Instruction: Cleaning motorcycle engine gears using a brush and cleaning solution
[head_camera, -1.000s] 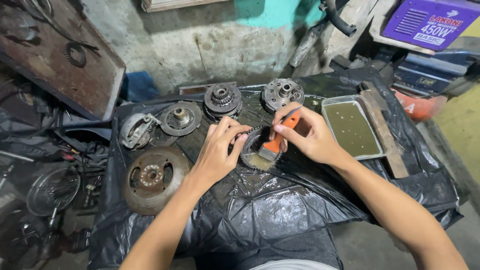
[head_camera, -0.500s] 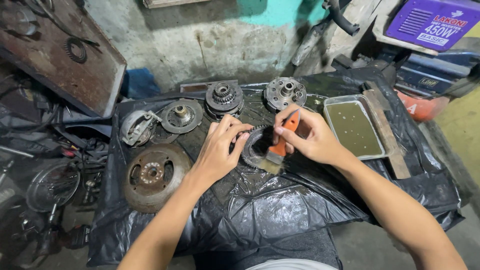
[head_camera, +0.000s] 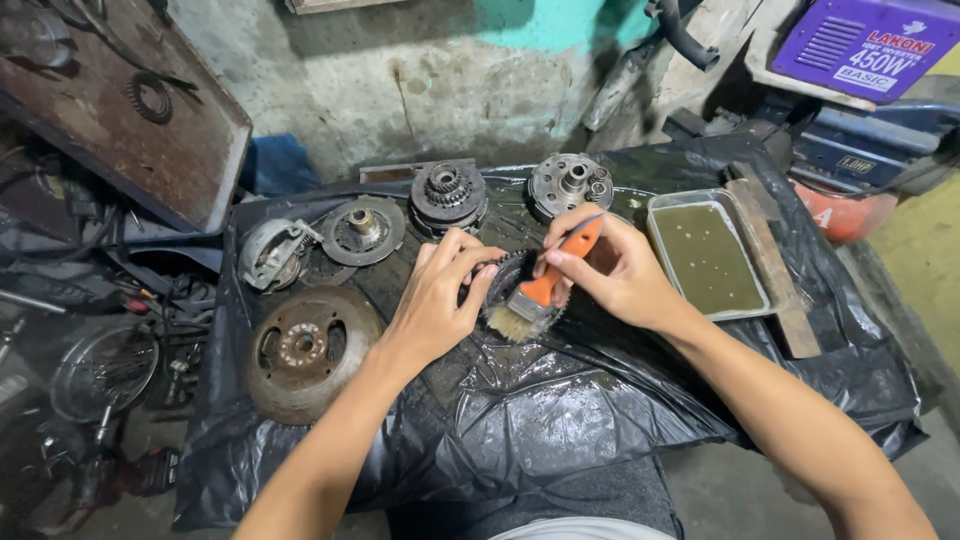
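on black plastic sheet (head_camera: 560, 420), left hand (head_camera: 440, 300) grips toothed ring (head_camera: 503, 275), right hand (head_camera: 610, 275) holds orange brush (head_camera: 545, 295).

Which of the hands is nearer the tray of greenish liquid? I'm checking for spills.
Right. The right hand holds a brush just left of the tray; the left hand is farther left.

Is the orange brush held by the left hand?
No, the right hand holds the orange brush, while the left hand steadies the dark round part.
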